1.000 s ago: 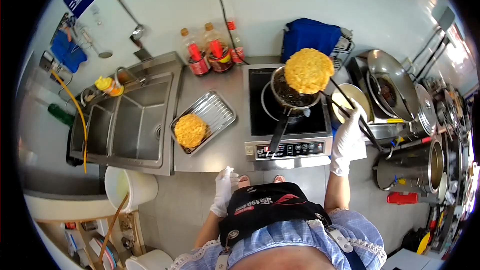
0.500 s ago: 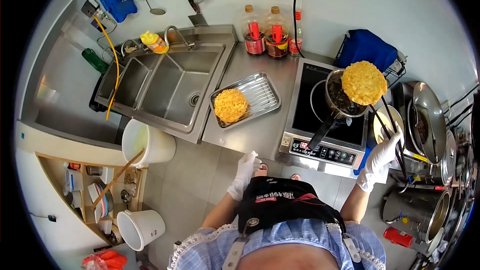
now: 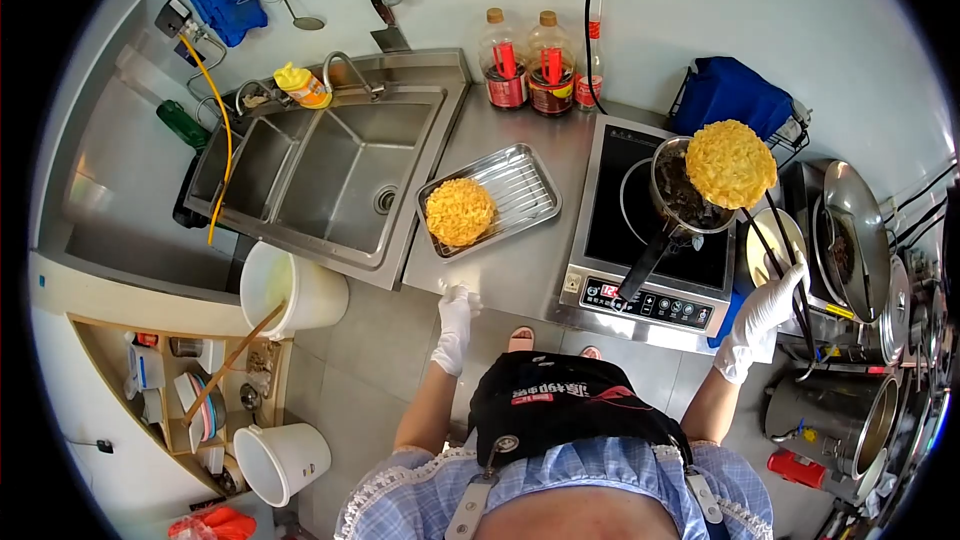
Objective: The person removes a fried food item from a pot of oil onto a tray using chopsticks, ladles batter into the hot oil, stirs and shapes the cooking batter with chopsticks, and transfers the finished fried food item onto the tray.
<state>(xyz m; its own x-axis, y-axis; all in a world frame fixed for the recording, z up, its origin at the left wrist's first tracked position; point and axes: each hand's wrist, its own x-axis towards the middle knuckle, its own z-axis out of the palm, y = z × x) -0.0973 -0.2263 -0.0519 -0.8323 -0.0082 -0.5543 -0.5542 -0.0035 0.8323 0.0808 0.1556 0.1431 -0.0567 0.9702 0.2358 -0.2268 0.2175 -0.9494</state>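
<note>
Right hand (image 3: 765, 318), white-gloved: fingers closed about a pair of long dark chopsticks (image 3: 779, 223). Golden fried cake (image 3: 731, 164), round, rough-surfaced: at the chopsticks' far ends, overlapping the right part of the pot; contact with the rim cannot be told. Pot (image 3: 668, 185), metal, black-handled, dark contents: on the induction cooker (image 3: 612, 230), display lit red. Left hand (image 3: 455, 325), white-gloved: nothing visible in its grasp, at the front edge of the desk (image 3: 490, 285); finger spread cannot be told. Metal tray (image 3: 535, 205), with rack: on the desk, left of the cooker, second fried cake (image 3: 460, 211) at its left end.
</note>
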